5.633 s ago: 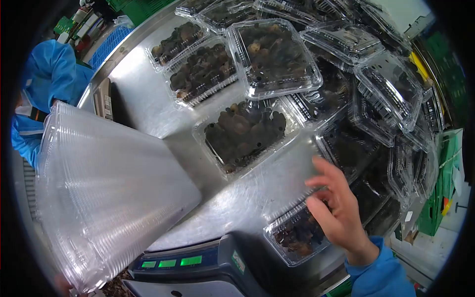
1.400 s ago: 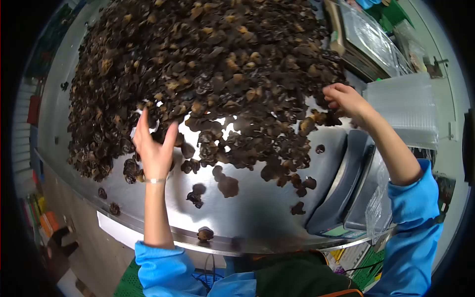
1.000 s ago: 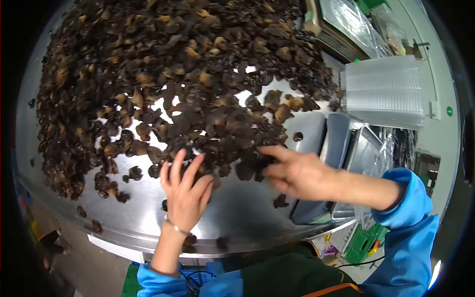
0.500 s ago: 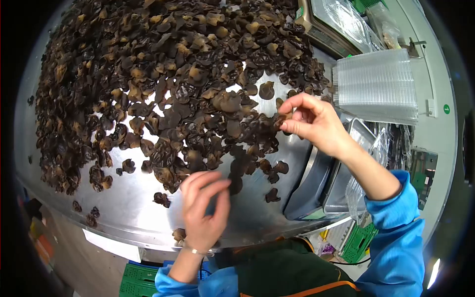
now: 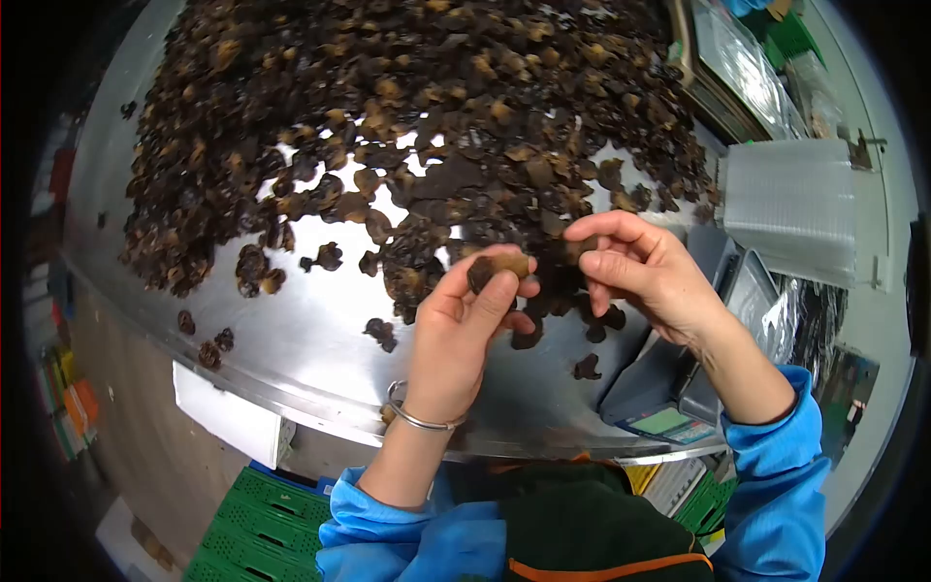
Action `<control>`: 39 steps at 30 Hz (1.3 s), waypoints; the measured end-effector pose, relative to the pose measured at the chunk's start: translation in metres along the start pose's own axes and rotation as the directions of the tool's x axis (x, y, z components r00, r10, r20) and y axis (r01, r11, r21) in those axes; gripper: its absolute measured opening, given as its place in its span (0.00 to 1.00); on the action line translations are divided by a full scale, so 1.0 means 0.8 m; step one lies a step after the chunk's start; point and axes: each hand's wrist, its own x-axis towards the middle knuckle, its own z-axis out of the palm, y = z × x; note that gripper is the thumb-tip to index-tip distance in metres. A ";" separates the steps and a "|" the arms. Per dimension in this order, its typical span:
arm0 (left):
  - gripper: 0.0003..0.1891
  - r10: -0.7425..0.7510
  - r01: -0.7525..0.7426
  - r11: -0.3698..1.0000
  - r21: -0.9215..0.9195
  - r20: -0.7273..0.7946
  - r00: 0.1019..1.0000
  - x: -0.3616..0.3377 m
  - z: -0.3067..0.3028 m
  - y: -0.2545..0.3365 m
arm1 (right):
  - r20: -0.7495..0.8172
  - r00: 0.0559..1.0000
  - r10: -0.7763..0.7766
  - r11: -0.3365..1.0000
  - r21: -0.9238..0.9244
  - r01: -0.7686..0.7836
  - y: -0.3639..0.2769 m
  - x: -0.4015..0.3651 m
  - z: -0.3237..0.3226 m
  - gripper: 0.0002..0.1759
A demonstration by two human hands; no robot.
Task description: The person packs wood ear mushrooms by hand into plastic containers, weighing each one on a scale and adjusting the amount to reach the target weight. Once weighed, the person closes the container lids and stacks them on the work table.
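In the head view, the only one there is, I see two bare hands working close together above the worktop [image 5: 320, 373]. The left hand [image 5: 456, 325] has its thumb pressed over a brown mushroom-like piece [image 5: 511, 262], gripped against the curled fingers. Just right of those fingertips, the right hand [image 5: 659, 276] has thumb and forefinger closed on a darker piece [image 5: 579, 249], mostly hidden.

Beyond both sets of fingers spreads the big pile [image 5: 417, 116] of similar pieces; a stray piece [image 5: 587, 367] lies nearer the body, below the right fingertips. Well to the right of the fingers stands a stack of clear trays [image 5: 790, 204], with a scale [image 5: 669, 423] nearer the body.

I'd judge the step to be handling pieces singly, perhaps looking them over. The next move would call for a light pinch, since they look soft and slippery, and fingertips kept from colliding.
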 end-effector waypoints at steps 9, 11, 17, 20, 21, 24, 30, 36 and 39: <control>0.07 0.187 -0.116 0.976 0.182 -0.446 0.875 -0.061 -0.136 0.015 | -0.326 0.945 -0.016 0.842 -0.515 -0.163 0.040 0.071 -0.117 0.21; 0.08 0.201 -0.219 0.975 0.046 -0.616 0.762 -0.083 -0.178 0.028 | -0.266 0.959 -0.097 0.710 -0.693 -0.120 0.045 0.074 -0.112 0.21; 0.19 0.506 -0.630 0.724 0.280 -0.837 0.209 -0.226 -0.380 0.157 | -0.278 0.959 -0.052 0.746 -0.649 -0.148 0.038 0.084 -0.131 0.21; 0.32 0.347 -0.551 0.790 0.270 -0.937 0.037 -0.204 -0.332 0.195 | -0.270 0.951 -0.147 0.786 -0.616 -0.053 0.054 0.104 -0.155 0.24; 0.31 0.504 -0.394 0.826 0.404 -0.842 0.193 -0.190 -0.330 0.180 | -0.256 0.934 -0.251 0.769 -0.638 0.032 0.060 0.109 -0.161 0.25; 0.28 0.581 0.086 0.505 0.859 -0.412 0.702 -0.116 -0.286 0.113 | -0.227 0.908 -0.352 0.702 -0.706 0.096 0.052 0.134 -0.148 0.29; 0.61 0.453 -0.066 -0.012 0.998 0.064 0.889 0.029 -0.092 -0.038 | -0.176 0.911 -0.372 0.530 -0.847 0.052 0.062 0.132 -0.005 0.31; 0.26 0.363 -0.465 0.036 0.885 0.422 0.831 0.038 -0.113 -0.032 | 0.218 0.891 -0.399 0.441 -0.806 0.395 0.045 0.087 -0.035 0.25; 0.29 0.359 -0.320 -0.066 0.945 0.321 0.876 -0.004 -0.120 -0.024 | 0.087 0.958 -0.272 0.690 -0.677 0.257 0.027 0.061 -0.063 0.29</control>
